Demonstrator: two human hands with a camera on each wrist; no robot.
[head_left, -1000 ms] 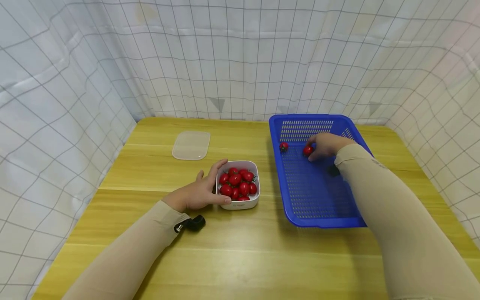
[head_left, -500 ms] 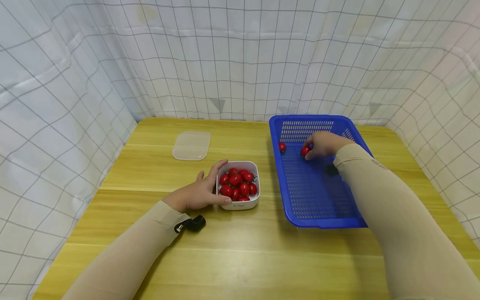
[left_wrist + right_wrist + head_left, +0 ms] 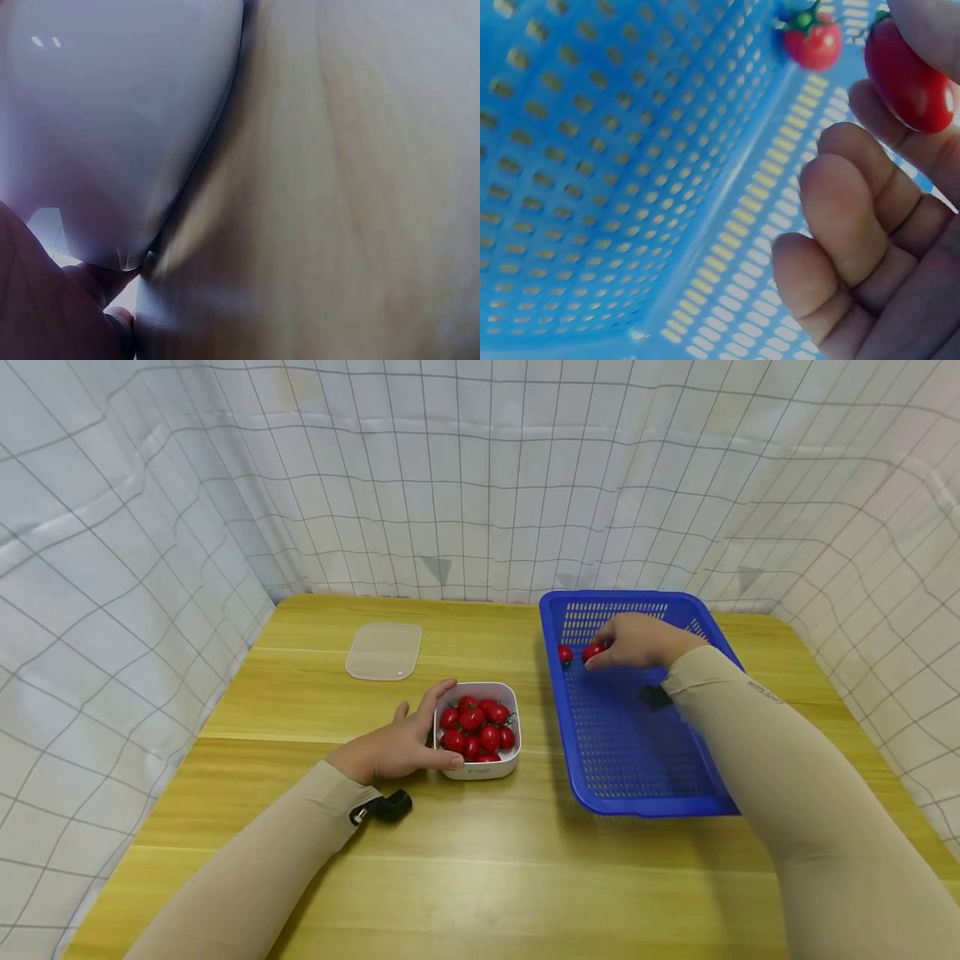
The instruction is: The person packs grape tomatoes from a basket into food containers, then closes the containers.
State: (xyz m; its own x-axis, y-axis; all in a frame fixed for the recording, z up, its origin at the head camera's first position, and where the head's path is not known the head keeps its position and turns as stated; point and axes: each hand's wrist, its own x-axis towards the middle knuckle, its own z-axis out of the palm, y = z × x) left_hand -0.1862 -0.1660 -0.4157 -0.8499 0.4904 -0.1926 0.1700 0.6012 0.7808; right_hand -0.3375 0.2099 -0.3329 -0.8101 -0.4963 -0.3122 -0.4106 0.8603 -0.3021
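Note:
My right hand [image 3: 637, 639] is in the far part of the blue basket [image 3: 637, 806], pinching a red cherry tomato [image 3: 593, 652] between thumb and fingers. The right wrist view has this oblong tomato [image 3: 907, 79] close up, its remaining fingers loosely curled below. Another cherry tomato [image 3: 565, 654] with a green stem lies against the basket's left wall. On the table, my left hand [image 3: 393, 747] holds a small white container [image 3: 480, 772], thumb along its near side and fingers by the far left corner. Several cherry tomatoes [image 3: 472, 720] fill the container.
A translucent flat lid [image 3: 384, 652] lies on the wooden table [image 3: 480, 877], behind and left of the container. The basket's raised rim stands to the right of the container. White gridded curtains [image 3: 480, 485] surround the table at the back and sides.
The right hand has shifted left and slightly away with the pinched tomato. The tomato by the basket's wall has turned and moved slightly left. The left hand and container stay in place.

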